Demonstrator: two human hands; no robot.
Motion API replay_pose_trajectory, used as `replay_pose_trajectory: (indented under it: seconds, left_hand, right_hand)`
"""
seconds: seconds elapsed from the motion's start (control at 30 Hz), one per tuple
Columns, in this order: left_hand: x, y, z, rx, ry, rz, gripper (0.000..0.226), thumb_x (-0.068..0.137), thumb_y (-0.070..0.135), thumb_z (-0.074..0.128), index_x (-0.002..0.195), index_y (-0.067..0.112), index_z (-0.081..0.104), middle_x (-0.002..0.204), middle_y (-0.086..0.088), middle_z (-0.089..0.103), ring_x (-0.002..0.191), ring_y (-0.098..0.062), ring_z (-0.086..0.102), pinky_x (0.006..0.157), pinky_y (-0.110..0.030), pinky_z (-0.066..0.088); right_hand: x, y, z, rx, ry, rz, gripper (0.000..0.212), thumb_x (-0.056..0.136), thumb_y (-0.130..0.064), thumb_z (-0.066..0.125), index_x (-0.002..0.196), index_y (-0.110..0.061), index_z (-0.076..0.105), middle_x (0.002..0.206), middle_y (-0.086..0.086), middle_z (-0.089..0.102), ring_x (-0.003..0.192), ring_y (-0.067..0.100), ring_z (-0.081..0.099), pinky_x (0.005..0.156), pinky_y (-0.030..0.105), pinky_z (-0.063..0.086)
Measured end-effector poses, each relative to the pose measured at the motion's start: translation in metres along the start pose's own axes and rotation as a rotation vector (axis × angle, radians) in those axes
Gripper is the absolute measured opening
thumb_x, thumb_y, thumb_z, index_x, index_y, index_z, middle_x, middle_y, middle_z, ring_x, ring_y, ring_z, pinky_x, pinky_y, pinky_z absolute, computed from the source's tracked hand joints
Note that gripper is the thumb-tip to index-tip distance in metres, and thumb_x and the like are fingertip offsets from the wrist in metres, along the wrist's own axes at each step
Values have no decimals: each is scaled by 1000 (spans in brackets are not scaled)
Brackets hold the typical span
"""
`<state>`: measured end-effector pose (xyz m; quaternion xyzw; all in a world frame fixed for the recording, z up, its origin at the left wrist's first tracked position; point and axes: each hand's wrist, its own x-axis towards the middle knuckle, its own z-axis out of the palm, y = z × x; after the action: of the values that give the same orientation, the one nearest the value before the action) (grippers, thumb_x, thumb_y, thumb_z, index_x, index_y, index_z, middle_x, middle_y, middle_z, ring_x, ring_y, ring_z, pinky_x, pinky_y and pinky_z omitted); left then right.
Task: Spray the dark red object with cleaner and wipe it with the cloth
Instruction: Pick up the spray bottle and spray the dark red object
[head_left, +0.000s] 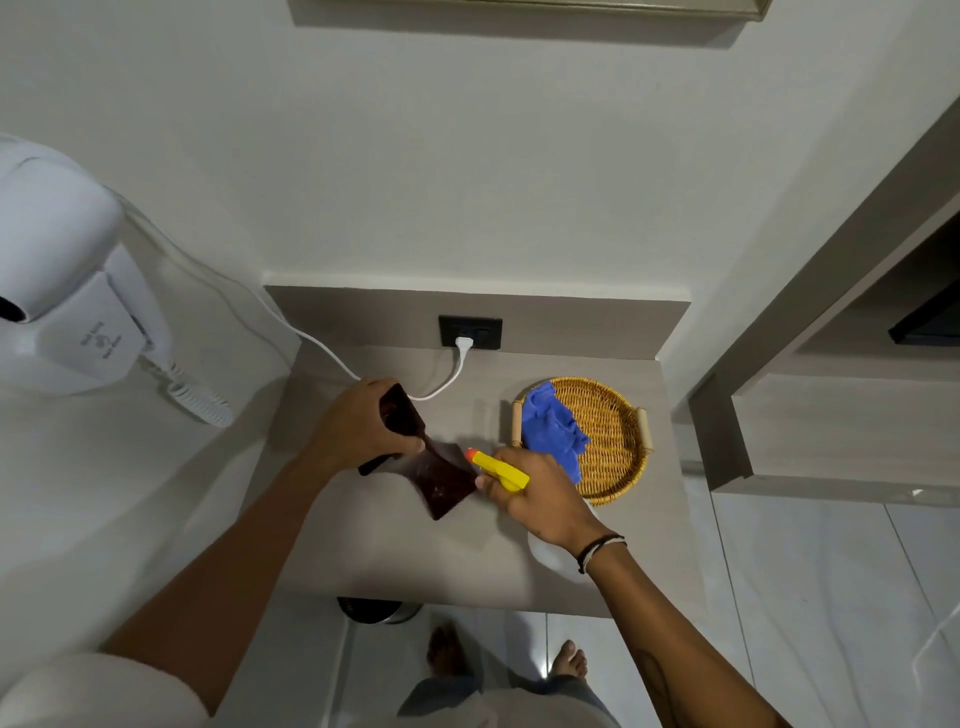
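A dark red, glossy folder-like object lies opened on the grey counter. My left hand grips its raised left flap. My right hand holds a spray bottle with a yellow trigger head and orange nozzle, the nozzle pointing at the dark red surface from close by. The bottle's pale body shows below my wrist. A blue cloth lies crumpled in the left part of a round wicker tray just to the right.
A white wall-mounted hair dryer hangs at the left, its white cord running to a black socket at the counter's back. A dark bin stands under the counter's front edge. My bare feet stand on the tiled floor.
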<state>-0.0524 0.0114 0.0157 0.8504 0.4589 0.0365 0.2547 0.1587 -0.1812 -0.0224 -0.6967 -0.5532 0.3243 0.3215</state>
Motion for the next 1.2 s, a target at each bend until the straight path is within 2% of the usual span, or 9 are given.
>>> replay_pose_trajectory:
  seconds: [0.1,0.17,0.23,0.4,0.53,0.67,0.97,1.1,1.2]
  left_hand:
    - [-2,-10,1,-146,57,-117,75,59,56,96,114,13,71,106,-1,70,96,-23,67,76,-34,57]
    - [1,-14,2,-208,60,-173,58,62,47,100,103,16,73,99,-3,75,94,-26,71,80,-44,62]
    - [3,-16,3,-222,66,-224,54,60,48,100,98,20,75,94,-2,76,90,-26,73,81,-46,63]
    - [4,-15,2,-237,72,-262,50,55,55,99,92,31,76,86,14,73,84,-10,71,68,-29,55]
    - [6,-12,2,-266,51,-278,49,56,53,100,94,30,80,90,10,77,88,-15,74,83,-41,63]
    - [8,-10,1,-289,38,-287,45,57,51,101,91,31,79,94,2,79,92,-21,75,89,-47,63]
    - [7,-8,-2,-276,61,-310,43,57,55,100,85,36,73,86,11,72,86,-16,71,81,-42,63]
    - [7,-5,-3,-241,68,-292,51,58,55,100,95,28,78,85,11,71,83,-13,70,76,-35,61]
    - [8,-2,-3,-170,78,-273,58,61,55,99,103,21,77,90,4,72,82,-14,67,71,-31,55]
  right_hand:
    - [1,-4,1,47,1,12,30,99,-34,73,84,-9,65,69,2,61,68,26,60,62,39,44]
    - [4,-8,3,34,4,11,32,99,-34,73,83,-8,64,70,6,63,68,28,60,65,43,47]
    - [6,-11,5,11,0,16,33,99,-36,72,83,-8,65,73,10,66,70,28,61,67,47,49]
    - [9,-14,11,-67,-20,9,33,100,-39,68,87,-9,67,81,10,70,75,28,65,68,48,52]
    - [10,-15,13,-91,-1,2,35,99,-38,69,81,-8,63,76,10,68,69,28,62,62,44,48]
    - [9,-11,13,-110,-16,24,36,99,-41,68,80,-10,62,75,8,67,70,28,62,59,39,43]
    - [2,7,13,-185,-68,59,33,98,-47,66,86,-17,64,72,-3,60,71,26,65,52,26,33]
    - [-4,16,14,-222,-76,114,34,99,-48,65,85,-18,61,75,1,62,76,29,66,60,31,38]
    - [-7,21,7,-155,-63,162,32,97,-44,69,85,-17,60,77,4,64,77,30,65,64,44,48]
